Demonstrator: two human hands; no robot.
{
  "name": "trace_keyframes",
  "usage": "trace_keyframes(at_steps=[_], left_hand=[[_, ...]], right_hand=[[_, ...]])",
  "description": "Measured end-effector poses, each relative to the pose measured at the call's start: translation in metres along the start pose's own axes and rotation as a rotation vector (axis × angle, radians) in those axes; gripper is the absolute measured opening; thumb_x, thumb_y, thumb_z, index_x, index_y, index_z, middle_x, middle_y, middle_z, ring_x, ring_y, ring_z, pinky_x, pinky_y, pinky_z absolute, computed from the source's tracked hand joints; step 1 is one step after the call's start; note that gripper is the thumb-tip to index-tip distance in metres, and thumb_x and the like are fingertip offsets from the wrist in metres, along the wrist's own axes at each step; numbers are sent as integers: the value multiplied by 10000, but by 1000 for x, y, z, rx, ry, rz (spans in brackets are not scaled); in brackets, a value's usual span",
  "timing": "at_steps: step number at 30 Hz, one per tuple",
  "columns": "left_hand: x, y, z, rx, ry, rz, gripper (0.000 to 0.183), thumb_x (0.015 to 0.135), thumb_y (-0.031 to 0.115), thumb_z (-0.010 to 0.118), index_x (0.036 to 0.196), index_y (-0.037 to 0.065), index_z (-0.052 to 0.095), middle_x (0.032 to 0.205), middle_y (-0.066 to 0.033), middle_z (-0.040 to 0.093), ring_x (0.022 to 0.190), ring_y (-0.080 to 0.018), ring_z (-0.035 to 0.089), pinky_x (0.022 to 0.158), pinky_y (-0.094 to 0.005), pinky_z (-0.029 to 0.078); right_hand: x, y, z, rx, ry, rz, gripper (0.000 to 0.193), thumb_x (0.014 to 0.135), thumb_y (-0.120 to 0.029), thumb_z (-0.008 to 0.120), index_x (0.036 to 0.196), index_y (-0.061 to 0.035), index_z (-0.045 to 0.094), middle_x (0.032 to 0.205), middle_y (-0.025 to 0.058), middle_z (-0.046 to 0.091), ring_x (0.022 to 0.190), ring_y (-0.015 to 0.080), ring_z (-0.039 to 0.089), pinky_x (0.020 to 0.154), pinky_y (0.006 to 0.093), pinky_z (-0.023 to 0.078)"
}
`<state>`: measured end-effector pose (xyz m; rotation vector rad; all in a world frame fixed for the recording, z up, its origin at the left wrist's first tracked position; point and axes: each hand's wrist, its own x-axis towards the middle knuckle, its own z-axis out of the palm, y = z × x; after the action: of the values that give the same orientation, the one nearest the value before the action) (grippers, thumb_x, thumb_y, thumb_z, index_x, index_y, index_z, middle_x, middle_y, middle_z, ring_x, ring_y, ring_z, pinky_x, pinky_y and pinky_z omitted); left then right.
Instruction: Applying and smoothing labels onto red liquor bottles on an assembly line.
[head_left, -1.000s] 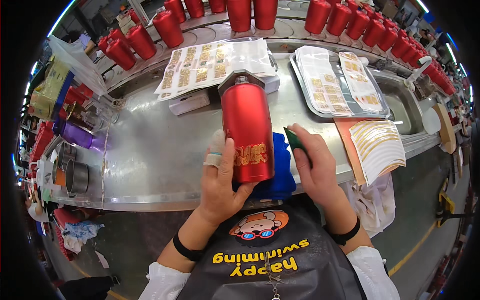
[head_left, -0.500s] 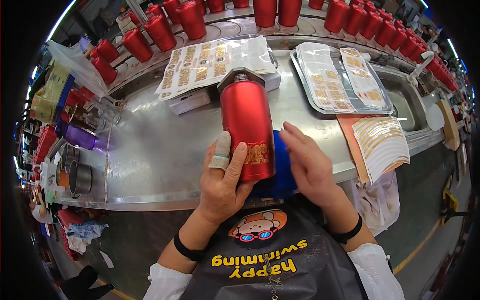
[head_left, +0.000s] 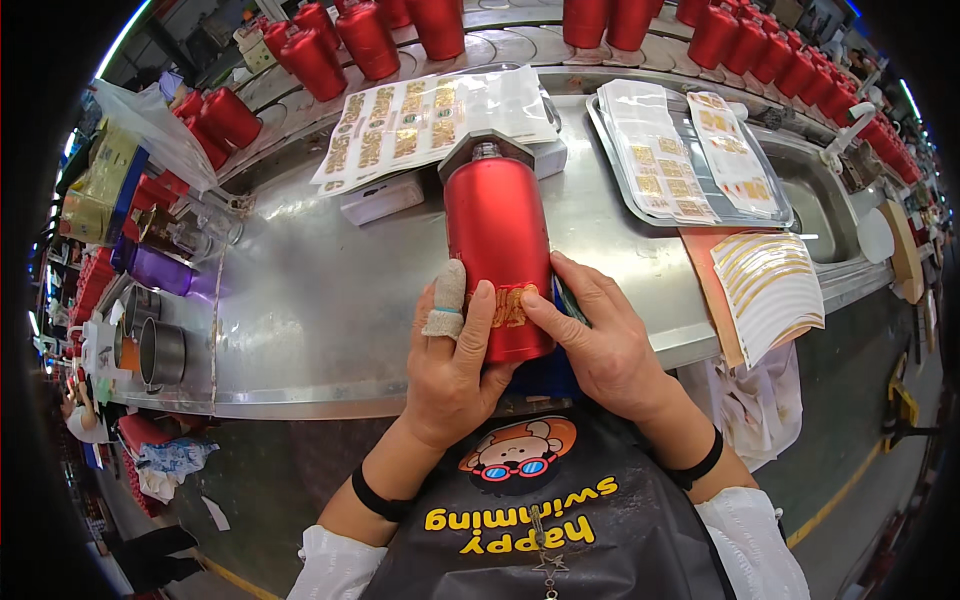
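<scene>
A red metallic bottle (head_left: 495, 220) with a bare threaded neck lies tilted between my hands, its base toward me. My left hand (head_left: 450, 360) is closed round its lower left side; a pale cloth cover wraps one finger. On the right, my right hand (head_left: 605, 345) grips the bottle, its thumb pressed on a gold decal (head_left: 510, 307) near the base. The fingers behind the bottle are hidden. A dark octagonal support (head_left: 460, 158) shows round the neck end. Part of something blue (head_left: 550, 375) is visible beneath the bottle and my right hand.
White sheets of gold decals (head_left: 400, 125) lie beyond the bottle. A metal tray (head_left: 640, 213) with more decal sheets stands right, near curved gold strips (head_left: 765, 290) and a sink (head_left: 825, 215). Red bottles (head_left: 370, 45) line the conveyor (head_left: 500, 45) behind. Pots (head_left: 160, 352) stand left.
My right hand has come in from the right and taken hold of the bottle, its thumb now on the decal. The red bottles on the conveyor have shifted right.
</scene>
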<state>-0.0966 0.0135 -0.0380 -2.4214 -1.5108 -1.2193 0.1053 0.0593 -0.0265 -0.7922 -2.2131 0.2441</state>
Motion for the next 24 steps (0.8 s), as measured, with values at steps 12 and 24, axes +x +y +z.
trace_keyframes(at_steps=[12,24], left_hand=[[1,3,-2,55,-37,15,715,848,219,707,1416,-65,381,1420,-355,369,1274,-517,421,1062,-486,362],[-8,7,-2,91,-41,96,825,858,241,690,1466,-60,220,1416,-309,404,1334,-478,377,1112,-604,201]], right_hand=[[27,-8,-9,591,91,547,293,898,-126,598,1155,2,544,906,146,651,788,203,643,725,305,503],[10,0,-1,699,257,595,304,938,-126,627,1201,-1,539,1036,48,636,915,76,576,805,227,479]])
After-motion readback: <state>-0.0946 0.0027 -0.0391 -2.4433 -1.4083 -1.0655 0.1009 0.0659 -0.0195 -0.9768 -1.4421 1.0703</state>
